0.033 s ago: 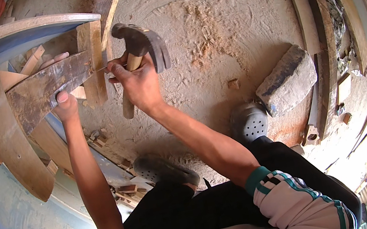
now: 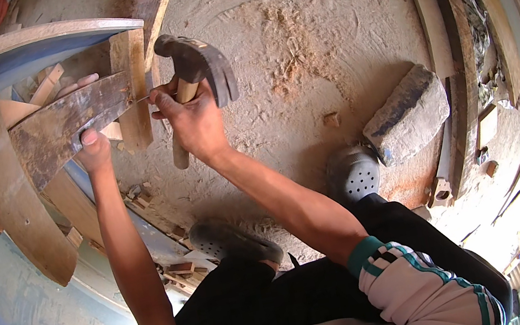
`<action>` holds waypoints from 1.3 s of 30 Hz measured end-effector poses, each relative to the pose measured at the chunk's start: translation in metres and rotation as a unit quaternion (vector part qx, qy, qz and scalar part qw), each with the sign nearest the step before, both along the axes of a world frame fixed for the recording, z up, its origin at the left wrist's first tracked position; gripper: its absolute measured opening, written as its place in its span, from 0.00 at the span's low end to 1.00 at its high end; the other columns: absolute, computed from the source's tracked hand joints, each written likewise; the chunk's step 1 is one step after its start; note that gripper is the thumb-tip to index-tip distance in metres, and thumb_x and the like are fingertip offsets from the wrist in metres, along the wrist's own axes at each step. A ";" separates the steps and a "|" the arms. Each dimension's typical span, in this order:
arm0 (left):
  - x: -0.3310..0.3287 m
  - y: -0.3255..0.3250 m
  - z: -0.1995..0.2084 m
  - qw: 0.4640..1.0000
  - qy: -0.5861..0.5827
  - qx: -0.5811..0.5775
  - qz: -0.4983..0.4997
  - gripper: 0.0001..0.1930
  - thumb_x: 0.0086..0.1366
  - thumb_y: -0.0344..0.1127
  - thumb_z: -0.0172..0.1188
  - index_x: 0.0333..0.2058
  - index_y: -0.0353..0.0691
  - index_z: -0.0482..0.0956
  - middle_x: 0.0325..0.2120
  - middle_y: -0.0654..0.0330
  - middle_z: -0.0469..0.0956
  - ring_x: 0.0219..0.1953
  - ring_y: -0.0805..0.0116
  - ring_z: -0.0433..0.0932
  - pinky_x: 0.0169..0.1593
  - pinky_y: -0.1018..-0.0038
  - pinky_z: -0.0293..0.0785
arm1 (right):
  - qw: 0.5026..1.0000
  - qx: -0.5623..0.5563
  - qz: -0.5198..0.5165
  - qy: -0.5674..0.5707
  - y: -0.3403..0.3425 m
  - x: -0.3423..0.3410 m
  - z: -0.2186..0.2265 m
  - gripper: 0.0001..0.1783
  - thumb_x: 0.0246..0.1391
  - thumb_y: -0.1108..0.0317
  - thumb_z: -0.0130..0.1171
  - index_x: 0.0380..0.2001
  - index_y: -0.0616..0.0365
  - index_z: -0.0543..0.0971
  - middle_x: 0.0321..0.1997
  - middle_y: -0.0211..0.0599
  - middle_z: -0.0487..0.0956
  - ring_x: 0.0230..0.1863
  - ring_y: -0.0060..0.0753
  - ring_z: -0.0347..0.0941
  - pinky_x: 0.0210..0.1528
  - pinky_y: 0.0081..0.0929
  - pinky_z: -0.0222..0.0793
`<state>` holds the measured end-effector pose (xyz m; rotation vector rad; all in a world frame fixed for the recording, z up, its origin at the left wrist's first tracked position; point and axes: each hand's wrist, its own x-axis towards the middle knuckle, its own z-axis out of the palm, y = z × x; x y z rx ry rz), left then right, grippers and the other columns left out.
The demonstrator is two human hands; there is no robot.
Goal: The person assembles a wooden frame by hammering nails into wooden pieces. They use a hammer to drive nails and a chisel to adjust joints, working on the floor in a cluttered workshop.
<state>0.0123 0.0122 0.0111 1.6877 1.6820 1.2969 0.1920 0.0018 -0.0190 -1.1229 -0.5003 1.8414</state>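
Note:
My left hand (image 2: pixel 95 153) grips a dark, weathered board (image 2: pixel 41 142); the thumb presses its near side and fingertips show over the far edge. The board's right end meets a short upright wooden piece (image 2: pixel 140 124). To the right of that joint, my right hand (image 2: pixel 199 126) is closed round a claw hammer (image 2: pixel 192 63), handle slanting down under the palm and head above the fist. Between its thumb and forefinger, a thin nail (image 2: pixel 144 99) points left at the wooden piece. The nail's far end is partly hidden by the fingers.
A curved wooden rib (image 2: pixel 50 35) and a wide plank (image 2: pixel 13 185) frame the left side. A stone block (image 2: pixel 408 114) lies beside my right shoe (image 2: pixel 354 177). Long boards (image 2: pixel 453 52) line the right, and wood scraps (image 2: pixel 141 201) litter the dusty floor (image 2: pixel 261 92).
My right hand and the hammer have shifted very slightly left, toward the wooden piece. My left hand and the board stay where they were.

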 end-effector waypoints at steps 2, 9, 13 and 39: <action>0.002 0.000 0.000 1.000 -0.006 -0.005 0.004 0.53 0.49 0.83 0.50 0.45 0.29 0.75 0.45 0.55 0.78 0.45 0.64 0.76 0.46 0.69 0.74 | 1.000 0.015 -0.003 0.003 -0.003 -0.008 -0.002 0.09 0.59 0.73 0.60 0.38 0.65 0.71 0.35 0.39 0.80 0.38 0.27 0.78 0.41 0.28 0.80; -0.005 -0.007 -0.005 0.998 -0.058 -0.022 0.001 0.53 0.47 0.79 0.59 0.52 0.31 0.66 0.49 0.47 0.77 0.50 0.59 0.76 0.54 0.64 0.73 | 0.997 0.048 -0.048 -0.043 -0.011 -0.028 -0.008 0.08 0.58 0.70 0.61 0.38 0.64 0.78 0.33 0.36 0.81 0.34 0.28 0.76 0.37 0.33 0.72; -0.004 -0.007 -0.004 0.999 -0.050 -0.018 -0.001 0.52 0.49 0.78 0.59 0.52 0.30 0.67 0.49 0.49 0.77 0.49 0.61 0.76 0.53 0.66 0.74 | 0.993 0.080 -0.027 -0.088 -0.010 -0.026 -0.006 0.07 0.59 0.69 0.60 0.37 0.62 0.79 0.33 0.38 0.81 0.34 0.32 0.77 0.38 0.33 0.72; -0.014 -0.022 -0.024 0.983 0.144 0.026 0.111 0.36 0.52 0.61 0.67 0.50 0.36 0.75 0.44 0.51 0.77 0.47 0.51 0.76 0.52 0.59 0.70 | 0.852 0.375 0.046 -0.362 -0.005 -0.027 -0.009 0.13 0.53 0.65 0.61 0.37 0.60 0.72 0.35 0.51 0.77 0.34 0.58 0.77 0.35 0.41 0.73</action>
